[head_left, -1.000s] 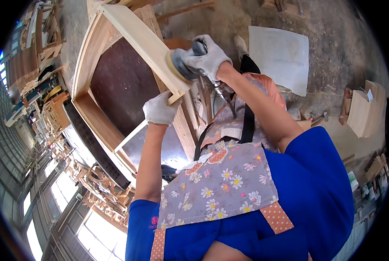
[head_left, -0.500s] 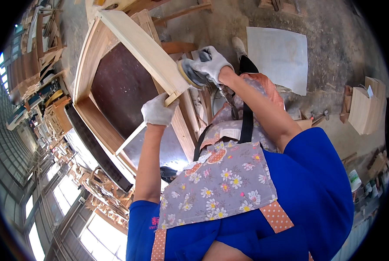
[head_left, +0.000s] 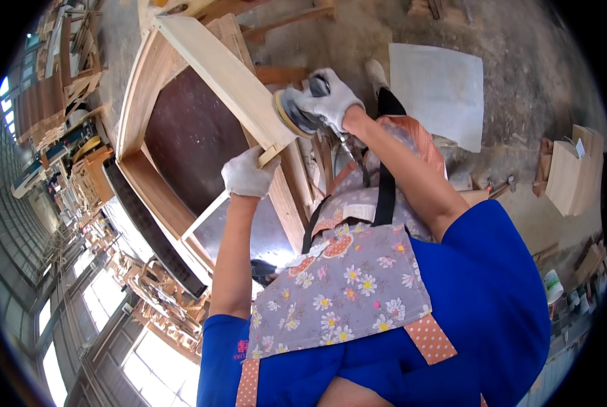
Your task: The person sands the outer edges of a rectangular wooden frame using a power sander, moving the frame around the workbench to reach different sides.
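Observation:
A wooden drawer-like frame of pale boards stands tilted in front of me. My left hand, in a white glove, is closed on a small wooden tab at the near corner of the top board. In my gloved right hand is a round air sander with a yellowish pad, and a metal hose fitting runs down from it toward my apron. The pad's face meets the right side of the board near its lower end. Whether it presses firmly there cannot be told.
A dark brown panel lies inside the frame. On the floor to the right are a white sheet and a stack of pale boards. Wood pieces are piled at the left. My shoe stands beyond the sander.
The sander and my right hand have shifted slightly up and left along the board. My left hand keeps its place on the corner tab.

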### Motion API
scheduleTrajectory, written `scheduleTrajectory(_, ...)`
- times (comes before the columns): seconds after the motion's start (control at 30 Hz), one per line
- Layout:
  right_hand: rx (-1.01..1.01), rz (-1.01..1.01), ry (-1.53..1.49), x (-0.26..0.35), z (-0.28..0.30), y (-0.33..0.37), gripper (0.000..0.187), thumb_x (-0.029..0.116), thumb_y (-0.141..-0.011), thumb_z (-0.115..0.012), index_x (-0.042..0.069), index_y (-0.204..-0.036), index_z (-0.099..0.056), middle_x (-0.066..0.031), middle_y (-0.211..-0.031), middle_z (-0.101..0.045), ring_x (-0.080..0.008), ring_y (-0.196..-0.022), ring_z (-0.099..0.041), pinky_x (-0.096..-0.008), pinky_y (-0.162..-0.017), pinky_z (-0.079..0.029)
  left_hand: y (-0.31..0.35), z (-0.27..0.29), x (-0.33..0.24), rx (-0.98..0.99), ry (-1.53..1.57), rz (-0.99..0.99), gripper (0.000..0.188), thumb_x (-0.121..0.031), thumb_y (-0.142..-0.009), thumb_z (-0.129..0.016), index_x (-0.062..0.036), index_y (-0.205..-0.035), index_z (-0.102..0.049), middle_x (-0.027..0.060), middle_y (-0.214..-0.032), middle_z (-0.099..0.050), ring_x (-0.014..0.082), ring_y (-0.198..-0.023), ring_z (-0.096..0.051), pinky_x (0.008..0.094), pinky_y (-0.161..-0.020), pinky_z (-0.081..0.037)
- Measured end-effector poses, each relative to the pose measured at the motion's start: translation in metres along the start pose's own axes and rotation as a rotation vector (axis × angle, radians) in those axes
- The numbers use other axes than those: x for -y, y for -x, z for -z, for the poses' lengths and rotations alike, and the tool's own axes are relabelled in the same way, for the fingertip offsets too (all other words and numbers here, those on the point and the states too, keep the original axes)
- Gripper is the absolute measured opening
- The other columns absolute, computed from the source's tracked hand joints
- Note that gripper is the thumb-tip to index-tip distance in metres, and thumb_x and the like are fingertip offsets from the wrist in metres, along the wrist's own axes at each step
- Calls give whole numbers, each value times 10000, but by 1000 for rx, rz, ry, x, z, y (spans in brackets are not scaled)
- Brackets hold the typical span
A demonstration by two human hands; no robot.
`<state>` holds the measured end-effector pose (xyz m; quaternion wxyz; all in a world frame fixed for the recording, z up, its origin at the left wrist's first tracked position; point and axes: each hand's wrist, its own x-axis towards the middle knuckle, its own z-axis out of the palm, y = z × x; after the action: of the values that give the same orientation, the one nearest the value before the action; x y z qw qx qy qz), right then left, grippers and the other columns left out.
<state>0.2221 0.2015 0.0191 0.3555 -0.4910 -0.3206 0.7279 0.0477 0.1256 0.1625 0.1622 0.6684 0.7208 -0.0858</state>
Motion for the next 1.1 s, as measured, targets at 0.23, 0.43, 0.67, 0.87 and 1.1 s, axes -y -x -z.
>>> scheduleTrajectory(0.23, 96, 203, 79, 63, -16, 20, 585, 125, -683, -788, 65, -1163, -459, -62, -977, -591, -124, -879, -548, -268, -835, -461, -1, -4, 1, -78, 56, -47, 283, -321, -660, -762, -88, -806, -696, 142, -698, -645, 323, -636, -633, 394, -583, -506)
scheduleTrajectory(0.43, 70, 279, 157, 74, -17, 33, 662, 356, -611, -805, 109, -1148, -508, -147, -1027, -623, -259, -941, -609, -324, -856, -470, 2, -4, 4, -88, 62, -81, 270, -322, -671, -747, -109, -828, -696, 118, -692, -648, 303, -638, -636, 391, -592, -512)
scheduleTrajectory(0.67, -15, 28, 3, -10, 6, 4, 602, 190, -639, -797, 62, -1138, -487, -107, -1004, -595, -173, -894, -575, -290, -809, -474, -1, -1, -1, -38, 18, -35, 273, -325, -685, -730, -113, -856, -700, 106, -699, -655, 289, -645, -642, 389, -598, -516)
scheduleTrajectory(0.87, 34, 202, 133, 54, -10, 37, 552, 135, -688, -786, 60, -1137, -472, -68, -1011, -569, -138, -906, -540, -271, -831, -459, 1, 1, -3, -25, 34, -16, 283, -334, -695, -725, -130, -890, -702, 112, -706, -658, 292, -645, -642, 385, -594, -516)
scheduleTrajectory(1.1, 24, 90, 168, 29, -4, 21, 694, 366, -604, -801, 84, -1157, -493, -147, -1020, -623, -255, -952, -608, -328, -853, -466, 0, -1, 0, -19, -14, -24, 295, -357, -703, -710, -134, -895, -701, 111, -708, -658, 297, -653, -641, 394, -615, -517)
